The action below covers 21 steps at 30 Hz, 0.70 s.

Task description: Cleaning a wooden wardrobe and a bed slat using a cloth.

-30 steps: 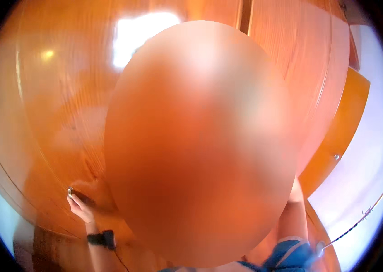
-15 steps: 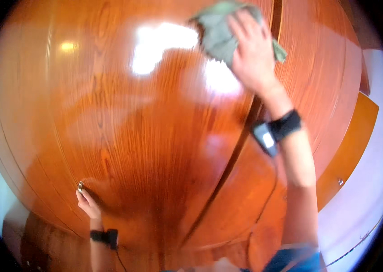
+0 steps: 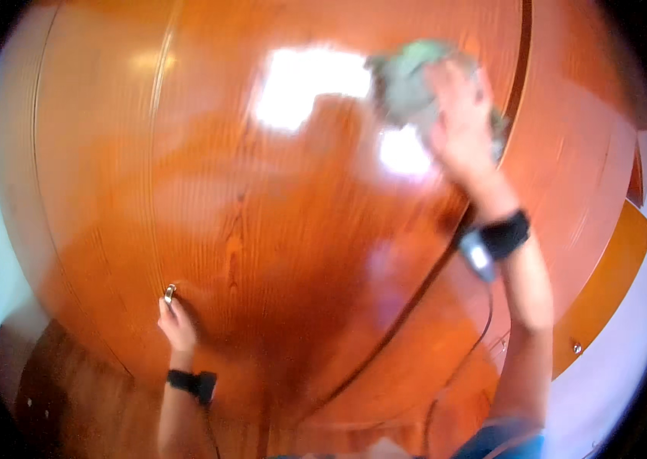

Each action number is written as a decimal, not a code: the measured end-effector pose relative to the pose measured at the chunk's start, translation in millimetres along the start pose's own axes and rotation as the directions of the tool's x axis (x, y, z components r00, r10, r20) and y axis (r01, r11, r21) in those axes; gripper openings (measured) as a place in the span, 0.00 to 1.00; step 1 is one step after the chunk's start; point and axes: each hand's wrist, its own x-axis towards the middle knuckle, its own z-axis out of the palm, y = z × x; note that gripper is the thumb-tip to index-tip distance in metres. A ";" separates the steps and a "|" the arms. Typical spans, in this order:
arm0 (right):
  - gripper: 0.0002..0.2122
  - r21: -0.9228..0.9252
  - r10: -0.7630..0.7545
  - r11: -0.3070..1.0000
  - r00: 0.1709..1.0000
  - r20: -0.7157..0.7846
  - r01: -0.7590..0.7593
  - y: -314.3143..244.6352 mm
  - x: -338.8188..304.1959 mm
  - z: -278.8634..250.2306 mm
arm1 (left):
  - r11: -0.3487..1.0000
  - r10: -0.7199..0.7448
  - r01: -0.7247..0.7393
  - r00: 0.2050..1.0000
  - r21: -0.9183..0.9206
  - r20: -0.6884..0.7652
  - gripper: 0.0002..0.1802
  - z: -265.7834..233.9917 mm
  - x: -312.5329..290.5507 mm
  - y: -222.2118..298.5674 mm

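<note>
Glossy orange-brown wooden doors (image 3: 308, 199) fill the view, hiding whatever lies behind them. Toward one o'clock, the right hand (image 3: 461, 115) lies over a crumpled grey-green cloth (image 3: 404, 90); blur leaves its finger grip unclear. The cloth's longer axis runs roughly ten to four o'clock. Toward eight o'clock, the left hand (image 3: 179, 327) pinches a metal handle (image 3: 171, 290), which points about twelve.

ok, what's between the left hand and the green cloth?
Only a bare stretch of glossy wood panel between left hand and green cloth, in the head view.
</note>
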 end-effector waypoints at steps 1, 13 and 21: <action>0.23 -0.086 0.040 0.995 0.989 -0.142 -0.053 24.8 13.4 6.7 | 0.998 -0.020 0.022 1.000 -0.052 0.022 0.09 2.2 0.5 6.7; 0.20 0.280 -0.282 0.921 0.959 0.008 0.269 -146.8 40.8 33.5 | 1.000 0.021 -0.021 1.000 -0.015 -0.013 0.11 2.5 6.1 1.4; 0.19 0.429 -0.416 0.806 0.906 -0.081 0.408 -139.8 14.8 20.6 | 1.000 0.012 -0.010 0.993 -0.012 0.117 0.09 7.0 8.5 0.6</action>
